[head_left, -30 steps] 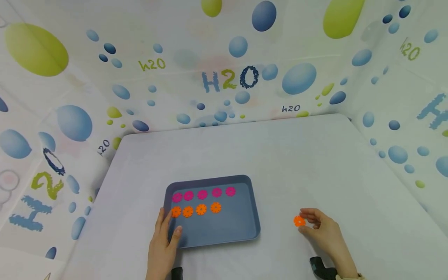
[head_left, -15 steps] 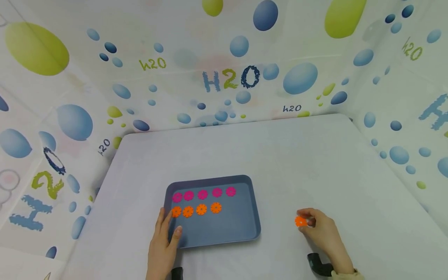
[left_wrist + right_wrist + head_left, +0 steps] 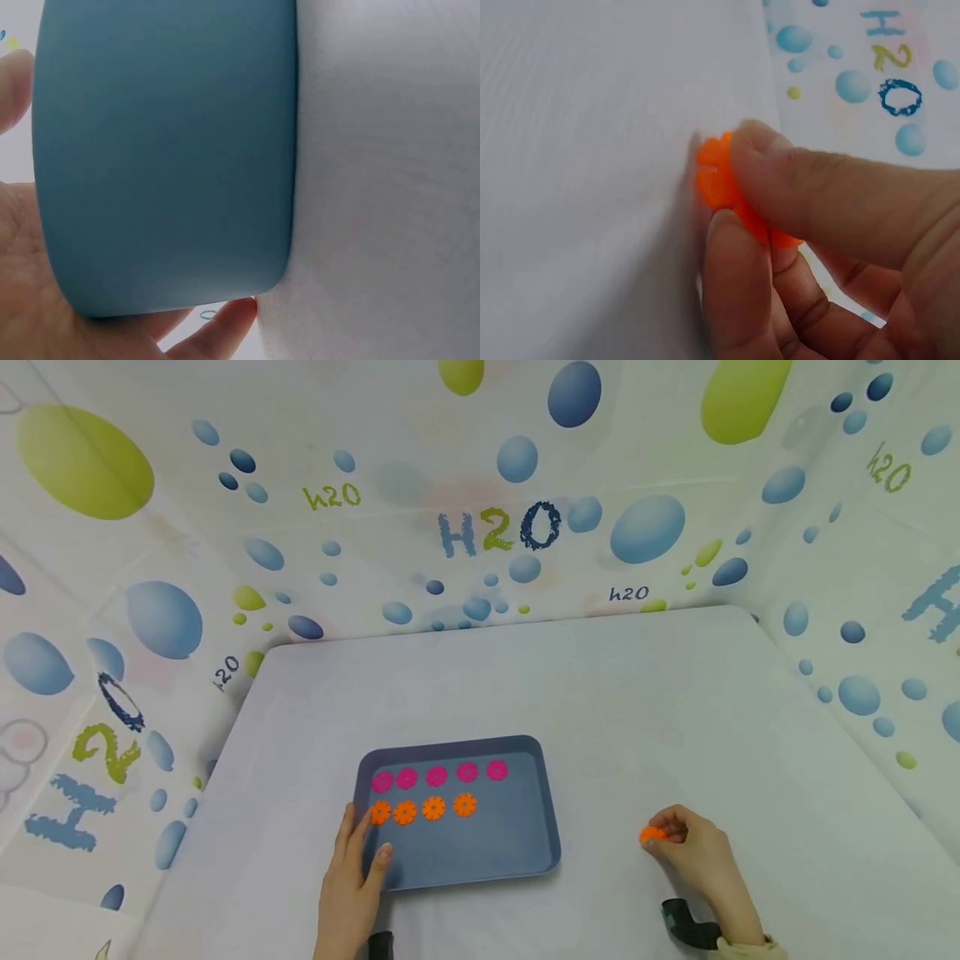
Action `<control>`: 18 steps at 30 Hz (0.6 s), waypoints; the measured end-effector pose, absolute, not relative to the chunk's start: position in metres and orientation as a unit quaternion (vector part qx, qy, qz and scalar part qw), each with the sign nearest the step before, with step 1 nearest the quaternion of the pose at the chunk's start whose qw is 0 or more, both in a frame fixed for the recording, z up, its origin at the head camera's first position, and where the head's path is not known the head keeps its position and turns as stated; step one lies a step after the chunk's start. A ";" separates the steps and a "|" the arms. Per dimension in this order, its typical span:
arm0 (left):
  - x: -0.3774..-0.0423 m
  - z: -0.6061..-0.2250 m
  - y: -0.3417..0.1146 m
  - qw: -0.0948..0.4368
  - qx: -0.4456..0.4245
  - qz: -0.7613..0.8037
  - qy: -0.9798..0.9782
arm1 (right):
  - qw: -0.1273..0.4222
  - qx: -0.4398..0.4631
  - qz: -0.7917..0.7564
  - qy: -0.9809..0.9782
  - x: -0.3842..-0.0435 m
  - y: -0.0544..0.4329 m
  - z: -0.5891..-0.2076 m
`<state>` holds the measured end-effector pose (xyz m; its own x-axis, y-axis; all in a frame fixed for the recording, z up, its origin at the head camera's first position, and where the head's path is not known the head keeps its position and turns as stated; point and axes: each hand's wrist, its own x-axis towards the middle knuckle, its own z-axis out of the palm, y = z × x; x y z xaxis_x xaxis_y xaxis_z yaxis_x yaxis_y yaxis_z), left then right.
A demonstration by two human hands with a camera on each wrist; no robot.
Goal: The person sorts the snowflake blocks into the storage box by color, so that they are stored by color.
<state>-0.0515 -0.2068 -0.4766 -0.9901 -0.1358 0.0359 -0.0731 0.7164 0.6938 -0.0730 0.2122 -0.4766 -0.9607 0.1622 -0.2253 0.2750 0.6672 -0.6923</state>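
Note:
A blue-grey tray (image 3: 504,843) lies on the white table, holding a row of pink notched plastic discs (image 3: 437,775) above a shorter row of orange ones (image 3: 433,808). At its near left corner my left hand (image 3: 351,877) rests against the edge, fingers extended along the side and thumb spread over the rim. The left wrist view shows the tray's outer wall (image 3: 165,165) close up, hiding part of that hand. To the tray's right, my right hand (image 3: 693,847) pinches an orange notched disc (image 3: 718,176) between thumb and fingertips, close to the tabletop; the fingers partly cover it.
The white tabletop (image 3: 600,693) extends behind and to the right of the tray. Patterned walls (image 3: 360,543) with blue and green drops and H2O lettering enclose the back and sides. A black wrist mount (image 3: 686,927) sits under my right wrist.
The orange disc in my right hand has turned from nearly face-on to tilted, more covered by the fingers, and shifted slightly right. My left hand and the tray keep their places.

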 end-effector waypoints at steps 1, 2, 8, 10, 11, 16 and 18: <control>-0.051 -0.476 -0.207 0.042 0.057 -0.372 -0.926 | 0.078 0.122 -0.403 0.904 -0.074 0.210 -0.477; -0.051 -0.476 -0.207 0.041 0.057 -0.371 -0.926 | 0.082 0.121 -0.416 0.898 -0.075 0.208 -0.476; -0.051 -0.475 -0.205 0.038 0.060 -0.372 -0.925 | 0.096 0.109 -0.478 0.867 -0.089 0.187 -0.471; -0.051 -0.475 -0.205 0.037 0.062 -0.373 -0.925 | 0.095 0.107 -0.489 0.861 -0.096 0.180 -0.467; -0.051 -0.474 -0.204 0.036 0.063 -0.373 -0.925 | 0.093 0.104 -0.496 0.857 -0.100 0.177 -0.465; -0.051 -0.474 -0.205 0.034 0.065 -0.375 -0.924 | 0.083 0.073 -0.558 0.823 -0.120 0.162 -0.452; -0.051 -0.474 -0.205 0.033 0.065 -0.375 -0.924 | 0.078 0.052 -0.579 0.810 -0.128 0.155 -0.447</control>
<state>-0.0511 -0.2049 -0.4737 -0.9894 -0.1445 0.0119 -0.0954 0.7105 0.6972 -0.1277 0.1547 -0.4467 -0.9822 -0.0061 -0.1876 0.1756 0.3243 -0.9295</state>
